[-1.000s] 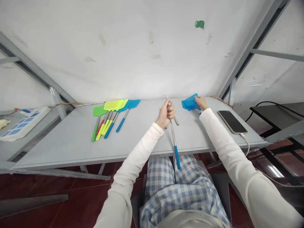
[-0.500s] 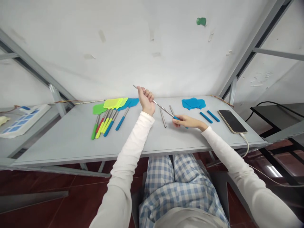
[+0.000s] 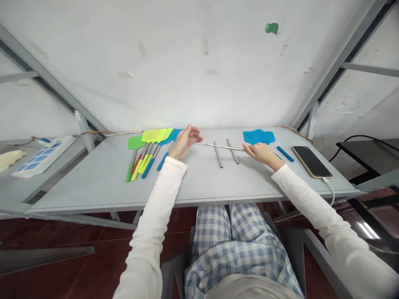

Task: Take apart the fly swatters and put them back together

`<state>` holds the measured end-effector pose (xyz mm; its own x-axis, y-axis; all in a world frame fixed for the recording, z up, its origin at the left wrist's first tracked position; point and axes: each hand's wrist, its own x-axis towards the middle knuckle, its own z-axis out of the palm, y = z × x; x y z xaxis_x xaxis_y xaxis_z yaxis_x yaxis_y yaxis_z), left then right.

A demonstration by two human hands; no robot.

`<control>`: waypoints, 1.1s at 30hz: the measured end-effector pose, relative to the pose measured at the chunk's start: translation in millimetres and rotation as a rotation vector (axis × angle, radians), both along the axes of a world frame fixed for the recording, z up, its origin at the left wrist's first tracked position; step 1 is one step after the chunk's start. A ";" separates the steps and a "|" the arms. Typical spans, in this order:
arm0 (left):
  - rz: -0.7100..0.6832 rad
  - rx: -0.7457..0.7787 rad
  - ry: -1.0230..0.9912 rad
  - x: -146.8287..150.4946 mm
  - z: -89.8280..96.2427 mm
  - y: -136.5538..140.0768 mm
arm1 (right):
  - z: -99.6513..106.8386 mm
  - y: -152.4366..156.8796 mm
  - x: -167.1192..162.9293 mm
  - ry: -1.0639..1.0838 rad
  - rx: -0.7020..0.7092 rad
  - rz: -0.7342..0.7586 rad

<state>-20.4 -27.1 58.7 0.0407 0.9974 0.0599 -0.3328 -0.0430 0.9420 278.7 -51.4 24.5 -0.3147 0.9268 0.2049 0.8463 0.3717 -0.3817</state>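
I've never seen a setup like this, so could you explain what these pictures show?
There's no machine grip here, just a person's two bare hands. Every picture comes from one camera worn on the head, looking forward and down. The right hand holds a thin metal rod, which reaches across to the left hand, whose hold is hard to judge. On the grey table lie two metal tubes between the hands, overlapping colourful fly swatters to the left, and blue swatter heads, a blue handle and a phone to the right.
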 end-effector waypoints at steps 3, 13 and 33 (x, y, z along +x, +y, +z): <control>-0.008 0.025 0.065 2.0 -7.0 1.1 | -5.5 4.9 -1.5 -0.135 0.194 -0.163; -0.183 -0.050 0.098 69.1 -36.0 -14.9 | -13.4 5.9 -34.6 0.011 0.124 -0.063; -0.081 0.149 0.405 108.7 -54.9 -31.0 | 16.7 25.0 -74.5 1.193 -0.141 -0.110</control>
<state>88.3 -58.2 3.8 0.1681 0.9717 0.1659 0.0542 -0.1771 0.9827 204.2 -26.4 41.2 0.0857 0.9744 0.2077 -0.0426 0.2119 -0.9764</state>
